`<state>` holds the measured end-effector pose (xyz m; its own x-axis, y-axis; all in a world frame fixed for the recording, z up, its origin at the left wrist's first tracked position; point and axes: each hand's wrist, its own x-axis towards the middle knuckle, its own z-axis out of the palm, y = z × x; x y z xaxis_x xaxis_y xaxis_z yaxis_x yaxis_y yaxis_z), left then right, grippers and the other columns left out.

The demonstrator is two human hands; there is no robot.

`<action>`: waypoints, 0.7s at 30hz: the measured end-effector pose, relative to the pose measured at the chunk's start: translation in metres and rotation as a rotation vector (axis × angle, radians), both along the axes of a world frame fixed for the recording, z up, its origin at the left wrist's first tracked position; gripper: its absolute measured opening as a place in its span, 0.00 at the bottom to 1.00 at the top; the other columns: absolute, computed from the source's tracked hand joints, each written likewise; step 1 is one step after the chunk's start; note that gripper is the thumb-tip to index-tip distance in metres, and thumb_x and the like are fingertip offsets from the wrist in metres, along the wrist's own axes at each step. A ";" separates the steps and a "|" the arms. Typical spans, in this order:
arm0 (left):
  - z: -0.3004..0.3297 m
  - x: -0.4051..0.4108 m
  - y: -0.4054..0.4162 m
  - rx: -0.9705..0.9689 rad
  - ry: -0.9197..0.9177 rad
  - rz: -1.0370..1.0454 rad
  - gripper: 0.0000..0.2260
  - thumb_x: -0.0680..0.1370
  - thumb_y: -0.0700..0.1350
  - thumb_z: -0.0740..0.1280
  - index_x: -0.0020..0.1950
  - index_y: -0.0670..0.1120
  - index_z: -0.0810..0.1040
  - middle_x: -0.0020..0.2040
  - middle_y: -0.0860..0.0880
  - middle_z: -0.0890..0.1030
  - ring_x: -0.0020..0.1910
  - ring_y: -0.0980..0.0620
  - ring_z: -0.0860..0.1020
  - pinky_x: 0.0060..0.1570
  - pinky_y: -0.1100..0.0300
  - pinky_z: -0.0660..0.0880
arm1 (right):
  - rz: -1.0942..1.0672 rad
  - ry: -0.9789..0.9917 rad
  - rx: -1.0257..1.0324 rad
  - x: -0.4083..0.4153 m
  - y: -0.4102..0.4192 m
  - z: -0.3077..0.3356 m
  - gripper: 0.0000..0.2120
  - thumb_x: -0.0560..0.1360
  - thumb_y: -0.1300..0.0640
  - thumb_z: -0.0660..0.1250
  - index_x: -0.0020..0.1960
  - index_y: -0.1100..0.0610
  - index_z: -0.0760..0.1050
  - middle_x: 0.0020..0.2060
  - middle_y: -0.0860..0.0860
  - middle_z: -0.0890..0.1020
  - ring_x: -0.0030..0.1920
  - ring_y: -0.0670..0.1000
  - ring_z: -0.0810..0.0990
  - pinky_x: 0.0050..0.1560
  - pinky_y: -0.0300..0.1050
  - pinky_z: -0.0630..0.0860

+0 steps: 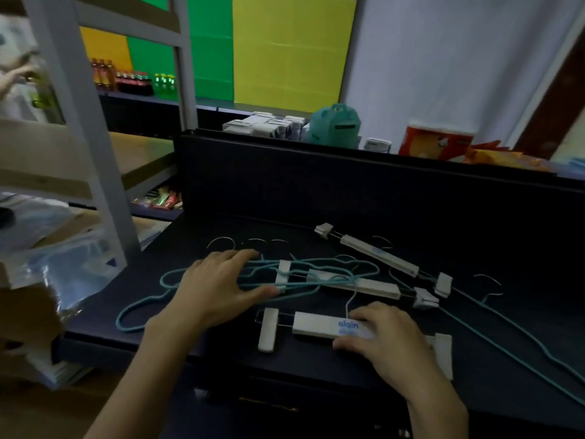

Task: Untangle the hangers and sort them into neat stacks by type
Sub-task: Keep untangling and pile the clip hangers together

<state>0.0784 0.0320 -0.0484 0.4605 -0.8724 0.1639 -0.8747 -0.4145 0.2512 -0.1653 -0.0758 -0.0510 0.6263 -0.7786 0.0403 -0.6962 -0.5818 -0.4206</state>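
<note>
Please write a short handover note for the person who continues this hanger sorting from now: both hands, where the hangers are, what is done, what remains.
Left hand: fingers spread flat on the tangled teal wire hangers.
Right hand: grips the near white clip hanger with blue print.
Dark table: a second white clip hanger lies inside the teal tangle; a third lies behind. One more teal wire hanger trails right.
Done: no stacks are visible.
Left: free the tangle, then stack clip and wire hangers separately.
</note>
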 end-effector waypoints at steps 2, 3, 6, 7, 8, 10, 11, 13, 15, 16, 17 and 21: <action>0.001 0.006 -0.005 0.026 0.030 -0.051 0.41 0.64 0.78 0.53 0.72 0.58 0.63 0.69 0.53 0.71 0.64 0.51 0.72 0.61 0.52 0.70 | -0.031 -0.011 -0.029 0.004 0.007 -0.002 0.23 0.68 0.37 0.71 0.59 0.46 0.77 0.47 0.40 0.73 0.52 0.45 0.72 0.55 0.45 0.70; 0.003 0.009 -0.006 0.040 0.042 -0.072 0.40 0.66 0.77 0.55 0.72 0.58 0.63 0.68 0.53 0.71 0.64 0.51 0.72 0.60 0.52 0.70 | -0.049 -0.019 -0.039 0.006 0.011 -0.004 0.23 0.69 0.37 0.70 0.59 0.46 0.77 0.47 0.40 0.73 0.52 0.46 0.72 0.55 0.45 0.69; 0.004 0.015 -0.007 0.068 0.034 -0.108 0.39 0.66 0.76 0.57 0.72 0.59 0.63 0.65 0.54 0.73 0.62 0.51 0.72 0.58 0.53 0.71 | -0.109 -0.073 -0.083 0.012 0.022 -0.005 0.21 0.69 0.38 0.70 0.58 0.46 0.78 0.46 0.40 0.73 0.51 0.46 0.72 0.55 0.45 0.68; 0.003 0.017 -0.008 0.058 0.036 -0.114 0.38 0.65 0.77 0.57 0.71 0.59 0.63 0.64 0.53 0.73 0.62 0.51 0.72 0.57 0.53 0.71 | -0.129 -0.094 -0.107 0.013 0.025 -0.006 0.20 0.69 0.38 0.70 0.57 0.46 0.78 0.46 0.40 0.73 0.51 0.46 0.72 0.56 0.45 0.68; 0.002 0.018 -0.009 0.044 0.048 -0.120 0.38 0.65 0.77 0.58 0.70 0.59 0.63 0.63 0.53 0.73 0.62 0.51 0.72 0.56 0.53 0.71 | -0.145 -0.108 -0.138 0.015 0.028 -0.007 0.20 0.69 0.38 0.70 0.57 0.46 0.79 0.46 0.40 0.74 0.50 0.46 0.72 0.56 0.45 0.68; -0.002 0.021 -0.011 0.013 0.090 -0.134 0.38 0.65 0.77 0.59 0.69 0.59 0.64 0.62 0.53 0.74 0.61 0.51 0.72 0.54 0.53 0.72 | -0.171 -0.118 -0.199 0.015 0.033 -0.010 0.20 0.69 0.37 0.70 0.56 0.46 0.79 0.46 0.40 0.74 0.49 0.45 0.71 0.57 0.45 0.67; -0.005 0.022 -0.012 -0.011 0.116 -0.143 0.37 0.64 0.77 0.60 0.68 0.59 0.66 0.61 0.54 0.74 0.60 0.52 0.72 0.53 0.53 0.73 | -0.183 -0.113 -0.223 0.015 0.036 -0.011 0.20 0.69 0.37 0.69 0.57 0.45 0.79 0.46 0.40 0.74 0.49 0.45 0.70 0.58 0.44 0.66; -0.009 0.023 -0.012 -0.069 0.174 -0.162 0.36 0.63 0.77 0.61 0.65 0.58 0.68 0.59 0.55 0.75 0.58 0.53 0.73 0.51 0.54 0.74 | -0.203 -0.100 -0.267 0.013 0.039 -0.011 0.20 0.70 0.37 0.68 0.57 0.45 0.78 0.46 0.39 0.73 0.48 0.44 0.68 0.61 0.45 0.63; -0.013 0.025 -0.012 -0.118 0.223 -0.166 0.36 0.62 0.77 0.63 0.63 0.58 0.70 0.57 0.55 0.76 0.57 0.54 0.74 0.51 0.54 0.74 | -0.223 -0.087 -0.299 0.013 0.043 -0.010 0.20 0.70 0.38 0.68 0.59 0.45 0.77 0.48 0.39 0.73 0.49 0.43 0.66 0.67 0.48 0.59; -0.015 0.025 -0.012 -0.132 0.242 -0.166 0.37 0.61 0.77 0.63 0.63 0.57 0.71 0.58 0.55 0.76 0.57 0.54 0.73 0.53 0.53 0.74 | -0.234 -0.083 -0.312 0.014 0.044 -0.010 0.20 0.71 0.38 0.68 0.59 0.46 0.77 0.49 0.39 0.74 0.51 0.44 0.67 0.70 0.49 0.56; -0.016 0.026 -0.012 -0.138 0.254 -0.168 0.38 0.61 0.77 0.64 0.64 0.56 0.71 0.58 0.55 0.76 0.58 0.54 0.73 0.54 0.53 0.73 | -0.243 -0.083 -0.325 0.015 0.046 -0.008 0.21 0.71 0.39 0.68 0.60 0.47 0.77 0.50 0.40 0.75 0.53 0.45 0.69 0.72 0.50 0.52; -0.017 0.028 -0.012 -0.127 0.256 -0.172 0.42 0.60 0.78 0.63 0.66 0.53 0.72 0.60 0.51 0.76 0.61 0.51 0.72 0.58 0.52 0.72 | -0.244 -0.049 -0.355 0.015 0.050 -0.004 0.22 0.72 0.40 0.67 0.62 0.48 0.77 0.52 0.42 0.76 0.57 0.47 0.71 0.74 0.51 0.46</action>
<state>0.1060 0.0197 -0.0652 0.3489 -0.9208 0.1746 -0.8309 -0.2177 0.5122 -0.1504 -0.0254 -0.0547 0.4159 -0.8361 0.3576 -0.8155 -0.5170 -0.2601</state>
